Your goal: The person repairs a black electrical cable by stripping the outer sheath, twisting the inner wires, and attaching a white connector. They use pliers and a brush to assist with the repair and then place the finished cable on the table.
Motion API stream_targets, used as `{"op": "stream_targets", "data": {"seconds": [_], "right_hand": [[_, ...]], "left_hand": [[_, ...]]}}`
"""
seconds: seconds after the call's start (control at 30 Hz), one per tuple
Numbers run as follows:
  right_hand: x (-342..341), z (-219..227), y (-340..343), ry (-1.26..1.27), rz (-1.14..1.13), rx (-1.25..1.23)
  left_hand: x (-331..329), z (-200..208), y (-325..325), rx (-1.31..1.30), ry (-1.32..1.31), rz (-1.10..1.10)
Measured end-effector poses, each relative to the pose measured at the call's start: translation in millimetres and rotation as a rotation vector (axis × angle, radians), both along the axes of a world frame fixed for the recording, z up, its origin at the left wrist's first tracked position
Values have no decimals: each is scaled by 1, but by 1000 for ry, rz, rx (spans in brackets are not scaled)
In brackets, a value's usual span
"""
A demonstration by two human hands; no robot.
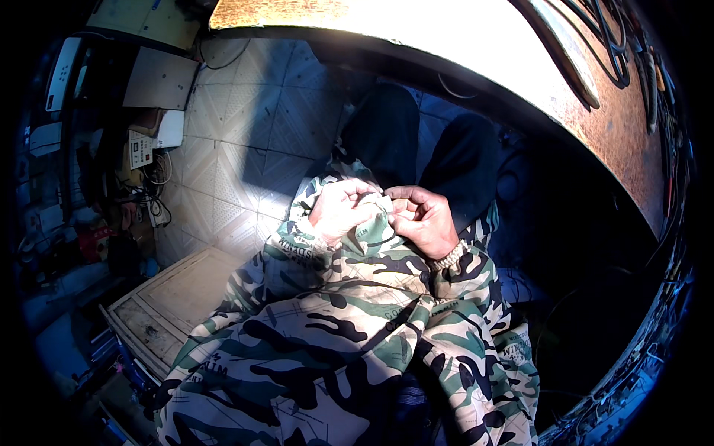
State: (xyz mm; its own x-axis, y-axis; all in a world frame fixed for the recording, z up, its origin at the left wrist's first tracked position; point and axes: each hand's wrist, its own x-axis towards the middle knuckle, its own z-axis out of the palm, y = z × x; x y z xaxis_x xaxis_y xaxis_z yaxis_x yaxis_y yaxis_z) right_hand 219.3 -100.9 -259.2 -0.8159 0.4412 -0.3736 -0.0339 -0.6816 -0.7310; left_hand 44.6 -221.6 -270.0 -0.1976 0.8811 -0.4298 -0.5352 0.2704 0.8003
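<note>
Over my lap, my left hand [338, 210] and my right hand [426, 221] are close together, both closed with the fingers bent into a pinch. Between them they hold a gathered edge of a camouflage jacket [370, 239], the one I am wearing. A small pale piece [383, 202] shows at the fingertips, too small and brightly lit to name. The right sleeve ends in a ribbed cuff [451, 256]. Below the hands, the jacket spreads in folds across my front.
A worn wooden table [476, 70] curves across the upper right, with black cables [613, 44] and a long flat tool [569, 59] on it. Low at left stands a wooden cabinet [182, 297]. Boxes and a white device with wires [140, 150] line the left side of the tiled floor [223, 171].
</note>
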Motion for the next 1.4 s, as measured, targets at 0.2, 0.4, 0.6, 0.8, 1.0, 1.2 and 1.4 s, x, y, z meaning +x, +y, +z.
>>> {"op": "stream_targets", "data": {"seconds": [0.2, 0.4, 0.6, 0.8, 1.0, 1.2, 1.4], "right_hand": [[-1, -3, 2, 31, 23, 29], [-1, 11, 8, 6, 53, 98], [-1, -5, 1, 2, 101, 16], [-2, -11, -5, 41, 44, -89], [-4, -14, -12, 27, 7, -69], [1, -18, -12, 19, 38, -193], [-4, -7, -16, 56, -14, -360]], "left_hand": [[-2, 23, 4, -87, 135, -107], [-1, 13, -4, 36, 283, -35], [2, 18, 9, 252, 726, -83], [4, 6, 10, 295, 813, -6], [8, 3, 10, 184, 699, 17], [7, 7, 8, 213, 748, -25], [17, 2, 2, -73, 118, 141]]}}
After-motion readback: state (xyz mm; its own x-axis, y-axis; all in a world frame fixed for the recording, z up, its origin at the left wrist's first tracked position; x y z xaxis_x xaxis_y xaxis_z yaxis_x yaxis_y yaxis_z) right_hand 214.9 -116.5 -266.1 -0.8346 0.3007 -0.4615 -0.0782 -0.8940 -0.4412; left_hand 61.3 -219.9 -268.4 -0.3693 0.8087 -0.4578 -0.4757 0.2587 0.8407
